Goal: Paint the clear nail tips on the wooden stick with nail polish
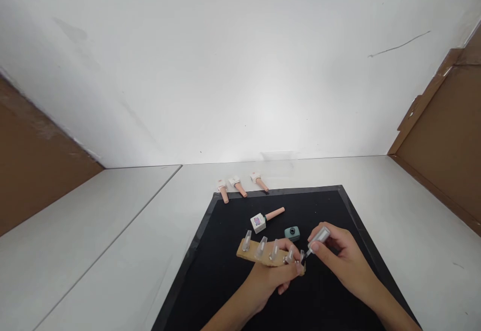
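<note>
My left hand (276, 273) pinches the right end of a tan strip (246, 254), which carries several clear false nails (261, 247) standing in a row. Between the fingers of my right hand (340, 256) is a nail polish brush (319, 238) with a silvery cap. Its dark tip meets or nearly meets the false nail (302, 255) at the strip's right end. Just beyond my hands stands an open teal polish bottle (292, 234) with a dark round mouth. A white polish bottle (258, 223) with a pink cap and a purple picture lies farther back on the black mat.
Three more pink-capped polish bottles (222, 191) lie along the back left edge of the black mat (233, 216). The mat rests on a white table (150, 231). A white wall (240, 70) rises behind, with brown cardboard panels (447, 115) at both sides.
</note>
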Demonstrator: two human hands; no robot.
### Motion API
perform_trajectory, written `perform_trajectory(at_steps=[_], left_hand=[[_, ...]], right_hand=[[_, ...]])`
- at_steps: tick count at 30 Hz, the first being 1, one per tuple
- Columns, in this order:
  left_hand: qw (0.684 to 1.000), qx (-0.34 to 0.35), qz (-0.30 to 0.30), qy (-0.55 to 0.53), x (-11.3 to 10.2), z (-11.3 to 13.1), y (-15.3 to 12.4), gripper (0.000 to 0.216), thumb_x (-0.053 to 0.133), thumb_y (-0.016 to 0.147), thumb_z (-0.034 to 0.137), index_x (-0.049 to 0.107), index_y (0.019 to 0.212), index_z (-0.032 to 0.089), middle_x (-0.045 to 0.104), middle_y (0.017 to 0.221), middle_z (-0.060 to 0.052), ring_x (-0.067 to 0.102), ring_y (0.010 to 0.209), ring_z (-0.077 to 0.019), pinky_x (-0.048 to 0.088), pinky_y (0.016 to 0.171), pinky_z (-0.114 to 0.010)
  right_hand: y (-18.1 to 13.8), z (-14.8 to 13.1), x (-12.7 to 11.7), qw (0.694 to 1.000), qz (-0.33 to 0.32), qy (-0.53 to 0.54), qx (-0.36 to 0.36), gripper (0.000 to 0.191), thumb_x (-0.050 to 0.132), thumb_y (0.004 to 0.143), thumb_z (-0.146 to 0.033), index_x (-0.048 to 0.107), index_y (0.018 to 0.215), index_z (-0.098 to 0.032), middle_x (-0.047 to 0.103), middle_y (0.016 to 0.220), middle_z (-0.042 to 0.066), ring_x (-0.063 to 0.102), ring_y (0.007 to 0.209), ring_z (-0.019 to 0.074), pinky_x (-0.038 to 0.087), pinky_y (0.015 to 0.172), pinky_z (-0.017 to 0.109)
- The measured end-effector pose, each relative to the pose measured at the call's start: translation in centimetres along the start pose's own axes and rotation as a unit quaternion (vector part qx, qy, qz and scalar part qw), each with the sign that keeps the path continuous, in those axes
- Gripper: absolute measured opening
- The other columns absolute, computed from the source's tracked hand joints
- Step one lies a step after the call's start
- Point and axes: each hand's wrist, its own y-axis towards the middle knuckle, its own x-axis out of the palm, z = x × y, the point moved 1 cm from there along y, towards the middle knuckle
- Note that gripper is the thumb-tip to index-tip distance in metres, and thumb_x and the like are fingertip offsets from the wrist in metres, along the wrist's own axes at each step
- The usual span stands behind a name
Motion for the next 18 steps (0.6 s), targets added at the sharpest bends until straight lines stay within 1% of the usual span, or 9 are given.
perform_trajectory(at_steps=[4,6,9,11,13,15,18], left_hand=[[1.0,0.015,-0.011,-0.013,-0.25,-0.65,0.08,0.041,0.081,0.051,0.043,0.054,0.063,0.015,0.052,0.046,0.006,0.03,0.03,-0.0007,0.021,0.03,-0.014],[1.0,0.018,-0.015,-0.019,-0.3,-0.82,0.1,0.042,0.081,0.05,0.044,0.054,0.063,0.015,0.053,0.046,0.006,0.03,0.03,-0.0004,0.021,0.03,-0.014],[0.999,0.017,-0.02,-0.021,-0.28,-0.73,0.05,0.042,0.081,0.05,0.045,0.056,0.064,0.014,0.054,0.047,0.005,0.03,0.03,-0.0005,0.021,0.03,-0.015],[1.0,0.014,-0.019,-0.02,-0.25,-0.56,0.0,0.042,0.082,0.049,0.044,0.056,0.064,0.014,0.054,0.047,0.005,0.031,0.03,-0.0008,0.021,0.03,-0.014],[1.0,0.013,-0.018,-0.017,-0.25,-0.45,-0.03,0.042,0.082,0.049,0.044,0.057,0.065,0.014,0.055,0.047,0.005,0.032,0.031,-0.001,0.022,0.03,-0.014],[1.0,0.015,-0.015,-0.017,-0.3,-0.47,-0.06,0.041,0.082,0.05,0.043,0.057,0.066,0.014,0.055,0.048,0.005,0.032,0.031,-0.001,0.021,0.03,-0.014],[0.999,0.021,-0.021,-0.017,-0.48,-0.7,-0.13,0.04,0.081,0.051,0.043,0.056,0.066,0.014,0.055,0.048,0.005,0.032,0.03,-0.001,0.021,0.03,-0.015]], right_hand=[[0.28,0.09,-0.2,0.999,0.033,0.01,0.005,0.024,0.055,0.084,-0.039,0.056,0.071,-0.019,0.048,0.062,-0.002,0.043,0.055,0.0134,0.036,0.05,0.023],[0.2,0.11,-0.32,0.999,0.043,0.02,0.006,0.025,0.054,0.085,-0.041,0.056,0.073,-0.019,0.047,0.062,-0.003,0.039,0.053,0.0124,0.034,0.049,0.023],[-0.05,-0.01,-0.36,0.999,0.015,0.034,-0.003,0.028,0.054,0.085,-0.044,0.056,0.072,-0.019,0.046,0.061,-0.003,0.037,0.051,0.0117,0.032,0.048,0.023],[-0.15,-0.12,-0.26,0.999,-0.016,0.032,-0.01,0.03,0.055,0.085,-0.044,0.056,0.07,-0.019,0.046,0.061,-0.003,0.04,0.053,0.0125,0.033,0.05,0.024],[-0.11,-0.16,-0.13,0.999,-0.03,0.022,-0.007,0.03,0.055,0.085,-0.044,0.055,0.069,-0.019,0.046,0.061,-0.002,0.041,0.054,0.0132,0.034,0.051,0.024],[0.05,-0.12,-0.04,1.0,-0.016,0.016,0.0,0.03,0.055,0.085,-0.044,0.055,0.069,-0.018,0.047,0.062,-0.002,0.042,0.055,0.0134,0.035,0.051,0.024],[0.23,-0.03,-0.04,0.999,0.031,0.012,-0.002,0.03,0.054,0.085,-0.044,0.056,0.072,-0.018,0.048,0.063,-0.002,0.042,0.055,0.0133,0.036,0.05,0.023]])
